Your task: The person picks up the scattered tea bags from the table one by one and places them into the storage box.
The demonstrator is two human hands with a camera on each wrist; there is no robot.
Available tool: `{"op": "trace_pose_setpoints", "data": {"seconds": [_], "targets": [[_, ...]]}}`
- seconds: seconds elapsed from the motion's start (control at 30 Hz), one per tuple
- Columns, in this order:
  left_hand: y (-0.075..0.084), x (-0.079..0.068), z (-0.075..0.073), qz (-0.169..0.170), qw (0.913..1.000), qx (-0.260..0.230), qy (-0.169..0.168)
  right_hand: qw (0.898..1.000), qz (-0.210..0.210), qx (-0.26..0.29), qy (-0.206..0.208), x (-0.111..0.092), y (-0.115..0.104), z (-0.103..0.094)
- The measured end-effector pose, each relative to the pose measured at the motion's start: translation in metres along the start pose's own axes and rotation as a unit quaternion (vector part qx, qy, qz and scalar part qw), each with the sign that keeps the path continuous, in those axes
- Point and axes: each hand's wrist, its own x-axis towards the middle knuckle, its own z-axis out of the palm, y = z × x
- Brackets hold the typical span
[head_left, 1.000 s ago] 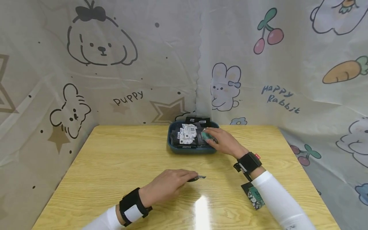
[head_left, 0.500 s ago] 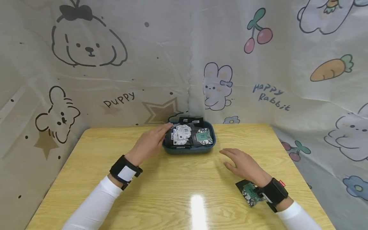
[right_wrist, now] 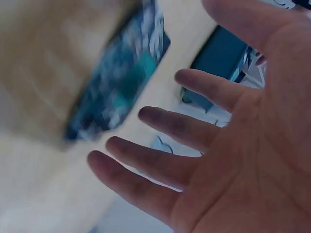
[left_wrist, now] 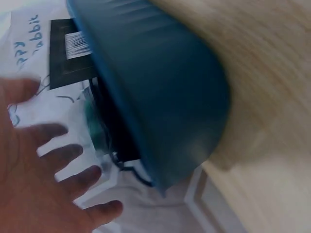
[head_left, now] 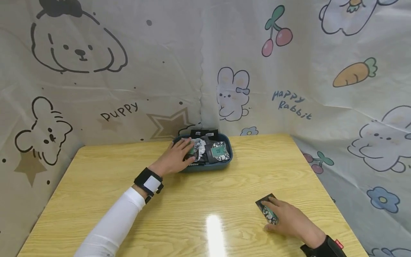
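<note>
My left hand is spread over the left end of a dark blue plastic bin, its fingers straight and apart. A small green-labelled packet lies in the bin beside those fingers. In the left wrist view the hand holds nothing, close to the bin's wall. Over the table, my right hand hovers above a flat black packet with a green label and white floral print. The right wrist view shows its fingers extended and a gap between them and the packet.
White patterned packets and another green-labelled black packet fill the bin, and black packets with barcode labels stick up at its back. The bin stands at the back of the wooden table, against a printed cloth backdrop.
My left hand has gone from the table's middle, where it held a small packet, to the bin. My right hand has left the bin and come back to the packet on the table.
</note>
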Motion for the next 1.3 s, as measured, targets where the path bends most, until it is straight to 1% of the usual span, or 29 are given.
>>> {"op": "trace_pose_setpoints", "data": {"seconds": [0.03,0.07,0.13,0.2,0.3,0.47,0.57,0.63,0.7,0.83,0.9,0.93,0.97,1.03,1.07,1.17,1.23,1.3], "targets": [[-0.001,-0.002,0.001,-0.006,0.9999,-0.009,-0.01,1.0,0.006,0.003,-0.011,-0.001,-0.001,0.003],[-0.002,-0.003,0.002,-0.01,0.9997,-0.015,-0.013,1.0,0.008,0.002,-0.016,-0.001,-0.001,0.006],[-0.004,-0.007,0.002,-0.017,0.9995,-0.026,-0.001,1.0,-0.002,-0.015,-0.008,0.0,-0.003,0.01],[-0.005,-0.01,0.0,-0.019,0.999,-0.032,0.022,0.999,-0.018,-0.04,0.019,0.002,-0.004,0.013],[-0.006,-0.015,-0.003,-0.013,0.9978,-0.035,0.055,0.994,-0.053,-0.069,0.064,0.007,-0.007,0.015],[-0.005,-0.023,-0.002,0.002,0.9962,-0.027,0.083,0.985,-0.101,-0.098,0.097,0.017,-0.01,0.012],[-0.002,-0.03,-0.001,0.011,0.995,-0.022,0.096,0.978,-0.131,-0.107,0.119,0.027,-0.011,0.003],[0.0,-0.034,0.0,0.015,0.994,-0.018,0.106,0.971,-0.151,-0.107,0.149,0.037,-0.012,-0.007],[0.004,-0.038,0.0,0.021,0.9934,-0.015,0.112,0.961,-0.177,-0.097,0.187,0.049,-0.012,-0.02],[0.014,-0.046,0.003,0.036,0.993,-0.002,0.113,0.931,-0.226,-0.078,0.274,0.085,-0.016,-0.049],[0.021,-0.051,0.005,0.047,0.9927,0.002,0.111,0.918,-0.245,-0.068,0.303,0.104,-0.02,-0.06],[0.025,-0.053,0.007,0.052,0.9925,0.002,0.11,0.914,-0.251,-0.064,0.312,0.114,-0.023,-0.064],[0.028,-0.056,0.008,0.056,0.9923,0.004,0.11,0.912,-0.255,-0.059,0.316,0.124,-0.027,-0.067],[0.036,-0.061,0.011,0.061,0.9925,0.004,0.106,0.911,-0.262,-0.054,0.313,0.143,-0.034,-0.07],[0.04,-0.063,0.012,0.063,0.9924,0.005,0.105,0.913,-0.263,-0.053,0.307,0.151,-0.038,-0.07],[0.05,-0.069,0.012,0.065,0.9928,0.006,0.101,0.922,-0.261,-0.052,0.281,0.174,-0.047,-0.066],[0.056,-0.073,0.012,0.062,0.993,0.002,0.1,0.929,-0.262,-0.057,0.256,0.185,-0.049,-0.061],[0.061,-0.078,0.013,0.057,0.9938,-0.009,0.096,0.94,-0.254,-0.058,0.221,0.191,-0.048,-0.053]]}}
